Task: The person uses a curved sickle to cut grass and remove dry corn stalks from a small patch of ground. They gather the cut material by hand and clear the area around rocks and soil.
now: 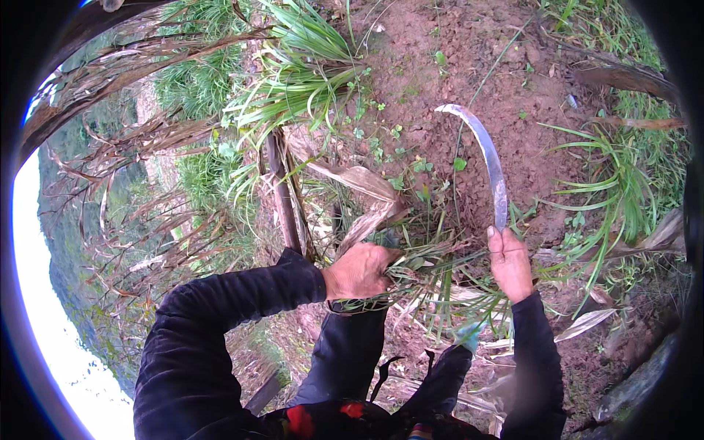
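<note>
My left hand (360, 270) is closed around a bunch of cut-looking green grass (421, 269), whose blades stick out to the right across my legs. In my right hand (510, 264) is a sickle, gripped at the base; its handle is hidden by my fingers. The curved metal sickle blade (489, 154) points up and bends to the left at its tip, above bare reddish soil. Some grass blades hang between my two hands, close to the right wrist. A dry, folded maize leaf (368, 187) lies just beyond my left hand.
Dry stalks (283, 192) stand to the left of my left hand. A clump of long green grass (308, 82) grows at the upper left, another grass tuft (616, 181) at the right. Reddish soil (423, 66) stretches ahead. A grey stone (638, 379) lies at the lower right.
</note>
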### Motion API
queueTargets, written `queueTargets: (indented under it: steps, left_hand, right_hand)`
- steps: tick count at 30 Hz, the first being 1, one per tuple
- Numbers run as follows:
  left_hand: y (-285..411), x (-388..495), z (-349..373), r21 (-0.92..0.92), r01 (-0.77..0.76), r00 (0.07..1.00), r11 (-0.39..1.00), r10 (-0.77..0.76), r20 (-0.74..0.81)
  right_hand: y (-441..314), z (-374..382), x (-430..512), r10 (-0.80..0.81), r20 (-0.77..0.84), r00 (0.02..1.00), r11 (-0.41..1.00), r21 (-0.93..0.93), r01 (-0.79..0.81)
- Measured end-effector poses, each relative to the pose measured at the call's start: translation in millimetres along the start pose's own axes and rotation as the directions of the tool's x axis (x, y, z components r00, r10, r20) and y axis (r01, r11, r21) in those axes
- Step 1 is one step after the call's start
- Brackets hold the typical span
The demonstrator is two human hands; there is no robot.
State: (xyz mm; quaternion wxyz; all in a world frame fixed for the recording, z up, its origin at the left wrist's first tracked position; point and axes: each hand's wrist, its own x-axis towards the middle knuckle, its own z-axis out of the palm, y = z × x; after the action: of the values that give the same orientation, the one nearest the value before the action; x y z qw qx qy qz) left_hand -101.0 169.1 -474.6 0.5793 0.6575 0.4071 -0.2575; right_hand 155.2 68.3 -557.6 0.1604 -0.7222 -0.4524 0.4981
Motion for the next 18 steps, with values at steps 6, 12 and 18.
queueTargets:
  steps: [6,12,18]
  left_hand:
    - [38.5,-23.3,40.6,-0.168,-0.107,0.994,0.98,0.109,0.0]
    - [73.2,-41.8,102.1,-0.242,-0.031,0.989,0.97,-0.005,-0.147]
    - [125.4,-61.0,177.9,-0.218,-0.096,0.992,0.971,0.075,-0.104]
  right_hand:
    - [-0.5,-16.5,-9.4,0.017,-0.018,1.0,1.0,0.018,-0.017]
    - [31.5,-37.5,-69.9,0.06,-0.01,0.998,0.997,-0.057,-0.06]
    - [117.3,-56.8,-176.7,0.238,-0.015,0.971,0.957,0.176,-0.232]
